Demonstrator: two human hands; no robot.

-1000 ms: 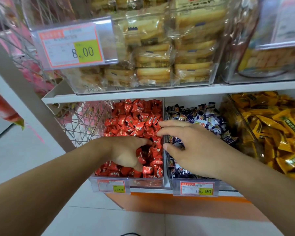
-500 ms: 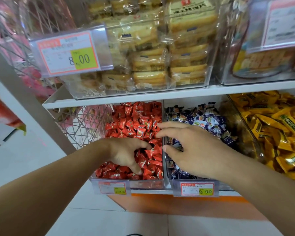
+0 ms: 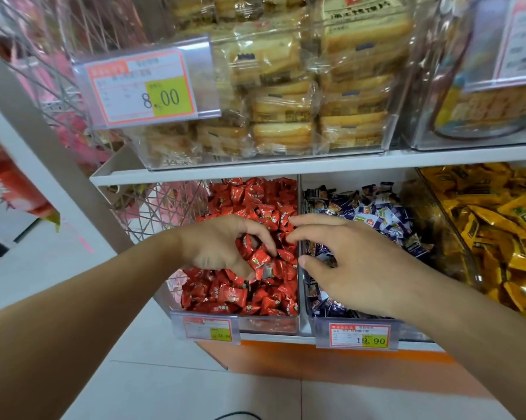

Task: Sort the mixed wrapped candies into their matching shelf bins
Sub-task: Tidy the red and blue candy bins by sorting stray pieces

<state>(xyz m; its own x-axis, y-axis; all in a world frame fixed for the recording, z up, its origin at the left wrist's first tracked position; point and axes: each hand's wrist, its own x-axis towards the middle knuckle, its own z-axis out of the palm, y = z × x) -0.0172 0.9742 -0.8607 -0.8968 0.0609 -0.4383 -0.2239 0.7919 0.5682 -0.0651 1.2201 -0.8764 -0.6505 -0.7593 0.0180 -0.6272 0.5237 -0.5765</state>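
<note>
both hands lifted slightly: left hand (image 3: 222, 250) grip curls loosely among red candies (image 3: 255, 204), right hand (image 3: 355, 268) grip spread wide.

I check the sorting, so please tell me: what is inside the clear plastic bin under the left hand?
The clear plastic bin holds red wrapped candies. The left hand covers some in the middle, so strays there cannot be seen.

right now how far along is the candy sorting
Mostly sorted, as far as shows: the red bin shows only red candies, the yellow bin only yellow. In hand: the left hand digs in the red candies and the right hand hovers over the blue bin. Buried strays remain unchecked.
</note>
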